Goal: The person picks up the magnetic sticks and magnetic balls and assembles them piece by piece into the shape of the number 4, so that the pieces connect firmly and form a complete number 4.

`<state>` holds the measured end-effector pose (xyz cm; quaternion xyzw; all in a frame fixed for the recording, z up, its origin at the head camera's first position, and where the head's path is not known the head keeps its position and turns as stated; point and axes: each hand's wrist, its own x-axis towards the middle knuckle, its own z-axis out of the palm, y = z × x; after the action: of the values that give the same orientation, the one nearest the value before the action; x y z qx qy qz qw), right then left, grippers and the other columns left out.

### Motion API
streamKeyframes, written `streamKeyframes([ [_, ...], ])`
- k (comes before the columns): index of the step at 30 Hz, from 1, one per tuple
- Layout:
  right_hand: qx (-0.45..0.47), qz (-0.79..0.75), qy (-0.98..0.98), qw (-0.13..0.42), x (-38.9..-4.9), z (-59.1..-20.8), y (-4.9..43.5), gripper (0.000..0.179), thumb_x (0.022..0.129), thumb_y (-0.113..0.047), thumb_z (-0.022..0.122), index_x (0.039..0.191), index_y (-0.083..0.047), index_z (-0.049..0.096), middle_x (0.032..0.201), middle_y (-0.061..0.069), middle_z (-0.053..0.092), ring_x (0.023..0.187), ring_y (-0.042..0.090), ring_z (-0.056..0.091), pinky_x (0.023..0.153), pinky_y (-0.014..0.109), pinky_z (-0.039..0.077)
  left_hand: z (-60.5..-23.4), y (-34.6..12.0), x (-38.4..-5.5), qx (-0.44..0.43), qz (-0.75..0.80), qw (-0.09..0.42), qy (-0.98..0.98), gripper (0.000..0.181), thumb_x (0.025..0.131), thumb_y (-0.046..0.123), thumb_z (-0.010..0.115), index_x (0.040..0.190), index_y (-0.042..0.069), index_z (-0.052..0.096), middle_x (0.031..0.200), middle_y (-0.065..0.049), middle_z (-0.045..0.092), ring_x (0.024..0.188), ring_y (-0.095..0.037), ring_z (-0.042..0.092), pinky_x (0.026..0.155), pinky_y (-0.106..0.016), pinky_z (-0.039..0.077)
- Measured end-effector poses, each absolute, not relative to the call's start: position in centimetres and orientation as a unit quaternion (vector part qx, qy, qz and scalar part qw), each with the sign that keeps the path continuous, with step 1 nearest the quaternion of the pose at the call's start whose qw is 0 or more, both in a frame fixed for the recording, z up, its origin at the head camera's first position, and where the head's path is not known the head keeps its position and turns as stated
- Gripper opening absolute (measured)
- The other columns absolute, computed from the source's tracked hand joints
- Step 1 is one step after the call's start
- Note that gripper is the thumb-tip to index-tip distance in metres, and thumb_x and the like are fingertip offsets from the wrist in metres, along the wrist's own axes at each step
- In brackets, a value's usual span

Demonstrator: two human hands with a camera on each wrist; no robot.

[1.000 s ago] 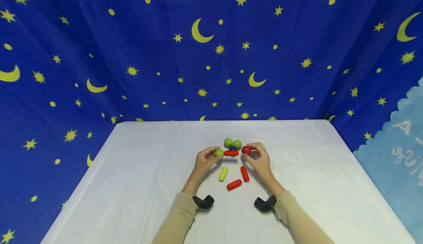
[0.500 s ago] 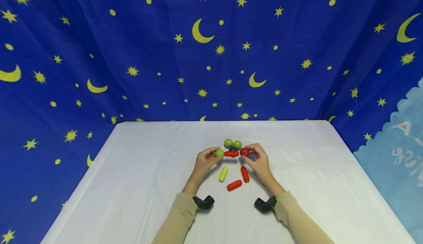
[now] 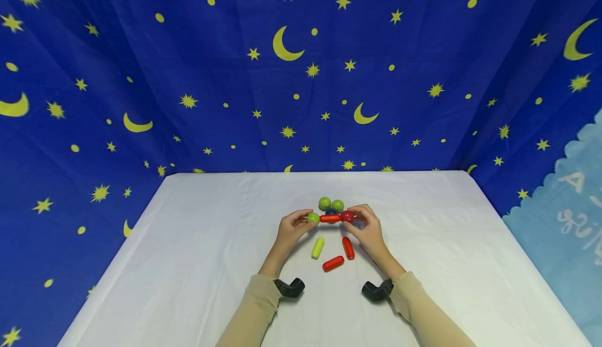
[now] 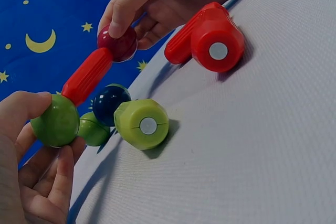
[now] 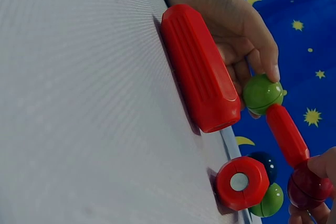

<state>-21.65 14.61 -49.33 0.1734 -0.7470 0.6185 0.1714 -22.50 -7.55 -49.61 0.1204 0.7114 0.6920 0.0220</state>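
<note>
My left hand (image 3: pixel 288 230) pinches a glossy green ball (image 3: pixel 313 218) between thumb and fingers. From that ball a red ribbed magnetic rod (image 4: pixel 87 76) reaches across to a dark red ball (image 3: pixel 347 216), and both rod ends touch the balls. The dark red ball is pinched by my right hand (image 3: pixel 371 230). All three pieces make one straight bar above the table; the left wrist view shows it off the cloth. Neither hand grips the red rod itself.
Behind the bar sit two green balls (image 3: pixel 325 203) and a dark blue ball (image 3: pixel 331 211), partly hidden. Nearer on the white tablecloth (image 3: pixel 211 253) lie a yellow-green rod (image 3: pixel 317 247), a slanted red rod (image 3: pixel 348 247) and another red rod (image 3: pixel 333 263). A blue starry curtain (image 3: pixel 329 85) stands behind.
The right hand has brought the dark red ball leftward and slightly down, closing the gap to the red rod; they now touch. The left hand has stayed nearly still.
</note>
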Motion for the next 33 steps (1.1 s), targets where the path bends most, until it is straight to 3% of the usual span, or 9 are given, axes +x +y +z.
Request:
streamKeyframes([
  [12,0.175,0.659,-0.714,0.16,-21.8,-49.6,14.7,0.036,0.083,0.009,0.065,0.115,0.018,0.054,0.111,0.032,0.055,0.1,0.008,0.06,0.089,0.017,0.049,-49.6,-7.5,-22.3,0.132,0.699,0.029,0.703,0.037,0.079,-0.001,0.072,0.112,-0.012,0.059,0.106,-0.026,0.064,0.085,-0.004,0.062,0.077,-0.016,0.052],
  [19,0.167,0.685,-0.694,0.143,-22.6,-50.4,14.7,0.04,0.084,0.005,0.065,0.121,0.013,0.053,0.122,0.033,0.054,0.108,0.005,0.06,0.094,0.018,0.047,-49.4,-7.5,-22.4,0.135,0.704,0.055,0.695,0.036,0.078,-0.004,0.072,0.109,-0.013,0.056,0.093,-0.004,0.064,0.08,-0.003,0.061,0.074,-0.016,0.052],
  [25,0.175,0.692,-0.685,0.146,-23.2,-50.6,14.5,0.037,0.084,0.006,0.065,0.119,0.013,0.054,0.117,0.032,0.052,0.108,0.002,0.059,0.092,0.017,0.048,-49.3,-7.7,-22.4,0.171,0.695,0.075,0.694,0.049,0.078,-0.007,0.071,0.121,-0.017,0.052,0.102,-0.015,0.063,0.078,0.001,0.058,0.072,-0.013,0.05],
  [33,0.168,0.647,-0.726,0.159,-22.7,-48.5,13.6,0.034,0.083,0.008,0.066,0.115,0.013,0.059,0.111,0.031,0.061,0.097,0.015,0.061,0.081,0.019,0.05,-49.3,-7.7,-22.2,0.199,0.674,0.11,0.703,0.051,0.079,-0.006,0.07,0.127,-0.011,0.053,0.11,-0.027,0.062,0.082,0.002,0.06,0.074,-0.015,0.05],
])
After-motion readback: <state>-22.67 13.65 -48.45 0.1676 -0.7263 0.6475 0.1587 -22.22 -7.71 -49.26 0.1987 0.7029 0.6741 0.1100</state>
